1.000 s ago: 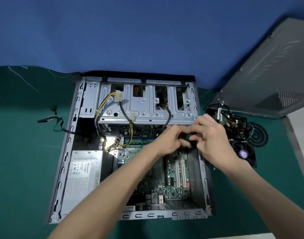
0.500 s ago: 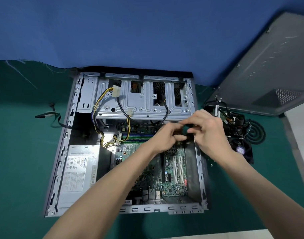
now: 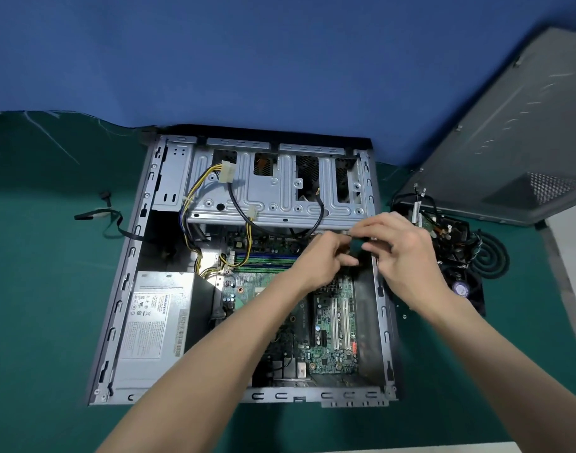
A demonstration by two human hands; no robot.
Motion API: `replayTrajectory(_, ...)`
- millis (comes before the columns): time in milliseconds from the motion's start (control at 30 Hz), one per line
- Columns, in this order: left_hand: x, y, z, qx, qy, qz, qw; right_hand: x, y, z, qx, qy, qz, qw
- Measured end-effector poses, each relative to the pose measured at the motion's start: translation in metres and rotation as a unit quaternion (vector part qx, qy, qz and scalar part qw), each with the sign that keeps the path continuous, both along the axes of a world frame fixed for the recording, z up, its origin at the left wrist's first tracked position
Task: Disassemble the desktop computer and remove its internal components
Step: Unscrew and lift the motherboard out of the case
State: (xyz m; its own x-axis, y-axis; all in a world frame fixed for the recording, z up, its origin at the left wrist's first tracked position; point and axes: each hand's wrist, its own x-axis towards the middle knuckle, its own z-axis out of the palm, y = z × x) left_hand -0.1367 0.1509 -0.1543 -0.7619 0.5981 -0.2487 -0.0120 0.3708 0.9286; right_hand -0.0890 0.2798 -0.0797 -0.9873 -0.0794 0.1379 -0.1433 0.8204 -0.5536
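Note:
The open computer case [image 3: 129,276] lies flat on the green mat, showing its green motherboard [image 3: 332,325], a grey power supply [image 3: 156,322] at the left and a metal drive cage [image 3: 273,194] at the back. Above the case's right side, my left hand [image 3: 319,259] and my right hand [image 3: 404,253] meet. Together they pinch a small dark part [image 3: 357,246] between their fingertips. Most of that part is hidden by my fingers.
A removed fan and heatsink with tangled cables [image 3: 456,253] lie right of the case. The grey side panel [image 3: 522,142] leans at the far right. A loose black cable [image 3: 103,217] trails off the case's left side. Yellow and black power leads [image 3: 208,181] cross the drive cage.
Both hands have stayed together over the case's right side, lifting slightly toward the drive cage with small finger movements on the dark part. The view shifted a little.

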Motion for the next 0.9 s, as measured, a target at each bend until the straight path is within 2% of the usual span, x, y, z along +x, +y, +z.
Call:
replayTrajectory(100, 0.0011, 0.0044, -0.0036, -0.05, 0.031, 0.033, 0.998, -0.0019, -0.0037, -0.0019, -0.004, -0.011, -0.033, 0.999)
replayTrajectory(200, 0.0021, 0.0009, -0.0029, -0.007, 0.001, 0.014, 1.0, 0.0006, -0.0054, -0.005, -0.002, 0.015, -0.037, 0.999)
replayTrajectory(300, -0.0012, -0.0038, 0.0002, -0.002, -0.026, -0.029, 0.999, 0.0013, -0.002, -0.0043, -0.014, 0.001, -0.021, 1.0)
replayTrajectory(500, 0.0049, 0.0025, -0.0017, -0.074, 0.015, 0.031, 0.997, 0.0037, -0.0038, -0.0064, 0.008, -0.007, -0.028, 1.0)
replayTrajectory(600, 0.0042, -0.0014, -0.0026, -0.016, -0.035, 0.011, 0.999, 0.0019, -0.0006, -0.0073, 0.004, 0.0, -0.038, 0.999)
replayTrajectory(700, 0.0018, -0.0054, -0.0036, 0.006, -0.071, -0.014, 0.997, 0.0017, 0.0014, -0.0055, 0.007, 0.003, 0.0, 1.0)
replayTrajectory(833, 0.0053, 0.0016, -0.008, -0.062, 0.013, 0.021, 0.998, 0.0052, -0.004, -0.0071, 0.015, -0.002, -0.021, 1.0)
replayTrajectory(900, 0.0079, 0.002, -0.0072, -0.034, -0.004, 0.022, 0.999, 0.0039, -0.0031, -0.0075, 0.011, 0.006, -0.034, 0.999)
